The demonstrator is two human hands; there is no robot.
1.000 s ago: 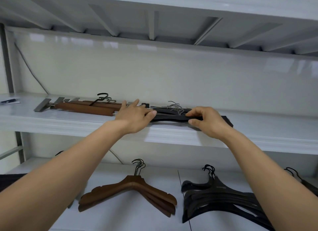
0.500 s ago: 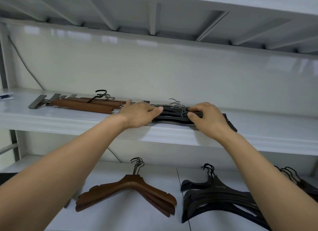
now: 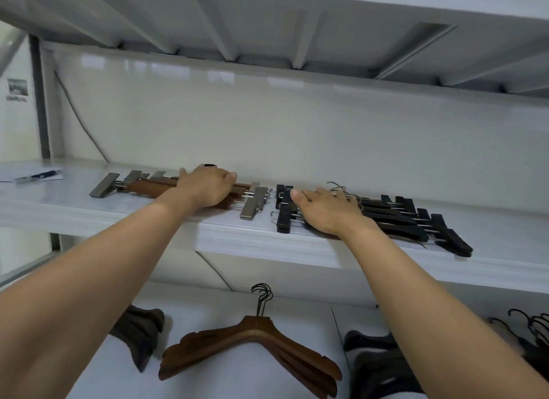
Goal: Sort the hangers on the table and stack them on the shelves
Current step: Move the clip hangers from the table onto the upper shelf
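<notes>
On the middle shelf (image 3: 89,217) lie two stacks of clip hangers. The brown wooden clip hangers (image 3: 142,187) with metal clips are on the left, and my left hand (image 3: 205,189) rests on top of them, fingers laid over the bars. To their right lie the black clip hangers (image 3: 398,220), fanned out toward the shelf's front edge. My right hand (image 3: 323,211) lies flat on the left part of this black stack, thumb stretched out to the left.
The shelf below holds brown wooden coat hangers (image 3: 255,336), black coat hangers (image 3: 374,366), a dark hanger end (image 3: 139,333) on the left and thin black hangers (image 3: 534,330) at far right. A pen on paper (image 3: 38,175) lies at the shelf's left end. Another shelf (image 3: 267,27) hangs overhead.
My left hand moved left from the black stack onto the brown clip hangers. My right hand slid left along the black stack, which now lies fanned out. The camera moved closer.
</notes>
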